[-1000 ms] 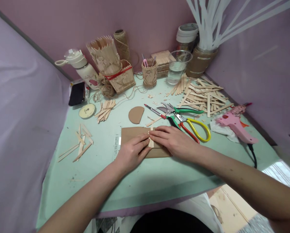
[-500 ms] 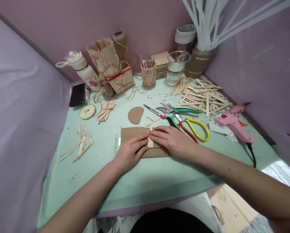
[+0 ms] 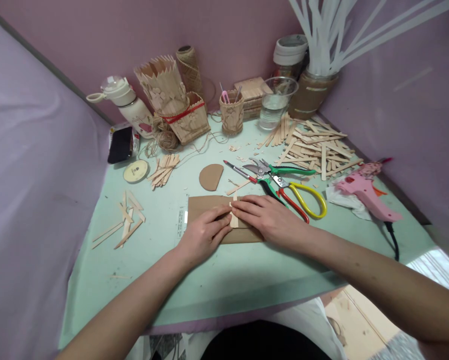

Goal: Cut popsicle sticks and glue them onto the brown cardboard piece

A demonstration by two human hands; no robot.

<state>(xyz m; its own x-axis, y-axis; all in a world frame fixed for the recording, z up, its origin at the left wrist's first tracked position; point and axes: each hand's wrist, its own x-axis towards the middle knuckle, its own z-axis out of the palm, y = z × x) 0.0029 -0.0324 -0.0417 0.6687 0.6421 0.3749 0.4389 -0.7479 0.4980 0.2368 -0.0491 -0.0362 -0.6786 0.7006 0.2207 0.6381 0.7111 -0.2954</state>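
Note:
Pale wooden craft sticks (image 3: 234, 221) lie upright across a piece of brown cardboard (image 3: 203, 203) near the table's front. From the left, my left hand (image 3: 205, 232) pinches their edge with its fingers closed together. My right hand (image 3: 264, 216) presses on the same sticks from the other side, its fingers held together and partly covering the cardboard. A clear ruler (image 3: 180, 223) sticks out past the cardboard's left edge. Just above lies a rounded cardboard cutout (image 3: 211, 177) with one straight side.
Pruning shears (image 3: 264, 170), yellow-and-red-handled pliers (image 3: 307, 200) and a pen (image 3: 239, 171) lie beyond my right hand. A pink glue gun (image 3: 370, 197) rests at right. Loose sticks (image 3: 318, 147) pile behind, near a cup of water (image 3: 275, 110). Stick offcuts (image 3: 126, 220) lie at left.
Both hands stay at the sticks with barely any movement. The whole view has shifted slightly.

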